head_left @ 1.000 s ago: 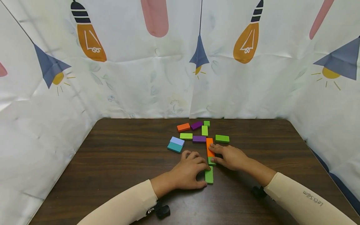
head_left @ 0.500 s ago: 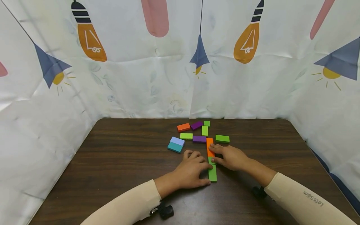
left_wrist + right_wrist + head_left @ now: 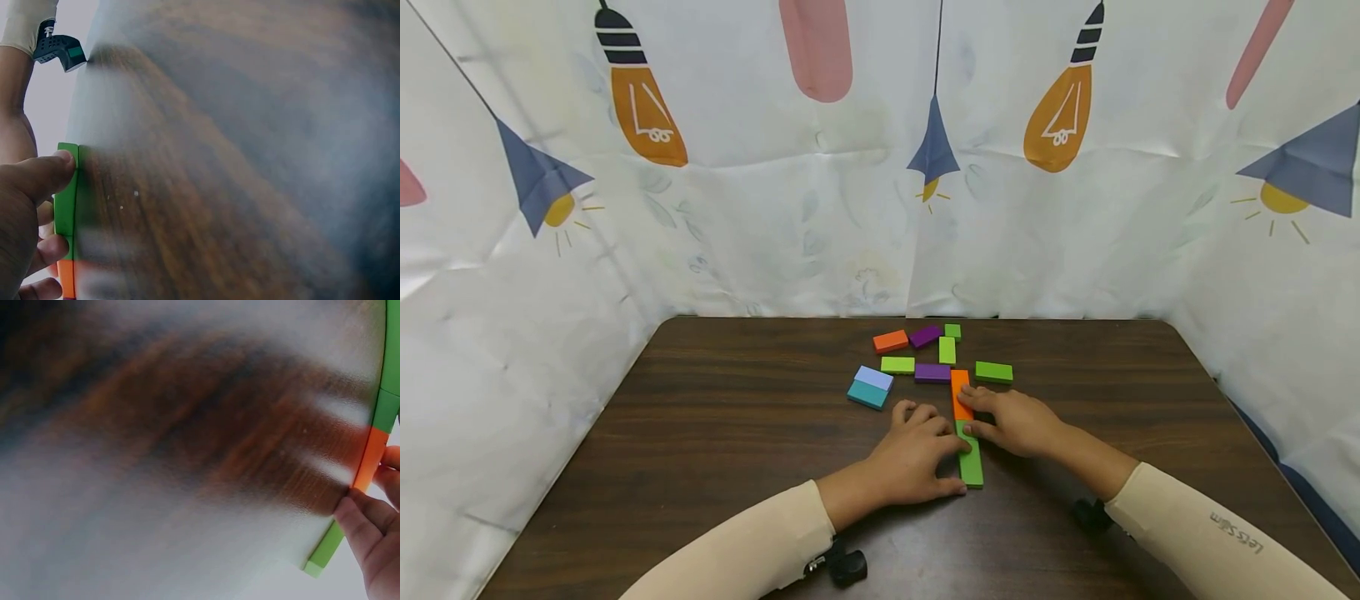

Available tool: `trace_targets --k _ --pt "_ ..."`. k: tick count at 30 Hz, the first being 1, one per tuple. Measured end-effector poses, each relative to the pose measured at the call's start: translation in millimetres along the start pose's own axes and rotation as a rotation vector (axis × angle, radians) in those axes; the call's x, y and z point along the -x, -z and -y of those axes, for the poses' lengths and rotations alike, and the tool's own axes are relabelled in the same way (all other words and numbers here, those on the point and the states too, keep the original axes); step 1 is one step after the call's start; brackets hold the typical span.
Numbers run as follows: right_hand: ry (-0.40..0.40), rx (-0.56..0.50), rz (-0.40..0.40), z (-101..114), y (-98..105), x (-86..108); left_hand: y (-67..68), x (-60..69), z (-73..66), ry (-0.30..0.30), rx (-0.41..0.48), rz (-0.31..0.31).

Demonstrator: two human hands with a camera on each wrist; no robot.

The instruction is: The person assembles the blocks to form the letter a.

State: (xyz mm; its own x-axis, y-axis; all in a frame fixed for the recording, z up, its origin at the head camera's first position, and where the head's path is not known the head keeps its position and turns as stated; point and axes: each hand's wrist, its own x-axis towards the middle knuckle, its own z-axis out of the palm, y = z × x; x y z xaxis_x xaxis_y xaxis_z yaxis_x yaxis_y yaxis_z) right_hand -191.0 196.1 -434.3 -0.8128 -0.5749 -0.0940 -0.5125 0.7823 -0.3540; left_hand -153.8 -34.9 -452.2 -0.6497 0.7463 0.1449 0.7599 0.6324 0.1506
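Where beige sleeves (image 3: 730, 537) enter from both lower corners of the head view, two forearms slant inward over the dark wooden table (image 3: 737, 433). Left hand (image 3: 906, 464): palm down, thumb and index spread wide against the left side of the long green block (image 3: 972, 472), pinching nothing. Right hand (image 3: 1021, 422): fingers extended, spread, touching the orange block (image 3: 960, 382) and small green block (image 3: 959, 426) from the right. These three blocks form one column, end to end.

Blocks, total: twelve. Green shades, six; orange shades, two; purple (image 3: 932, 373), two; light blue (image 3: 874, 377), one; teal (image 3: 867, 395), one, touching the light blue.

Left wrist view: thumb at the long green block's near end, a finger near its joint with the small green block.

Right wrist view: fingertips against the orange block; another green block (image 3: 324, 549) shows beyond.
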Motion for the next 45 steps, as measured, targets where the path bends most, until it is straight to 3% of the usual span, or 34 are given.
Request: trace_targets --k 12,23,34,45 --pt "0.02 0.009 -0.014 -1.6 -1.2 0.4 5.8 1.9 6.7 0.016 0.004 -0.007" --pt "0.02 0.004 -0.023 -2.4 -2.0 -0.3 19.8 7.8 40.9 0.147 0.026 -0.071" --pt "0.023 0.005 -0.014 -1.7 -2.1 0.4 17.8 23.7 77.9 0.239 -0.046 -0.107" --pt "0.024 0.005 -0.014 -2.3 -2.2 0.6 17.7 35.9 101.2 0.306 -0.075 -0.11"
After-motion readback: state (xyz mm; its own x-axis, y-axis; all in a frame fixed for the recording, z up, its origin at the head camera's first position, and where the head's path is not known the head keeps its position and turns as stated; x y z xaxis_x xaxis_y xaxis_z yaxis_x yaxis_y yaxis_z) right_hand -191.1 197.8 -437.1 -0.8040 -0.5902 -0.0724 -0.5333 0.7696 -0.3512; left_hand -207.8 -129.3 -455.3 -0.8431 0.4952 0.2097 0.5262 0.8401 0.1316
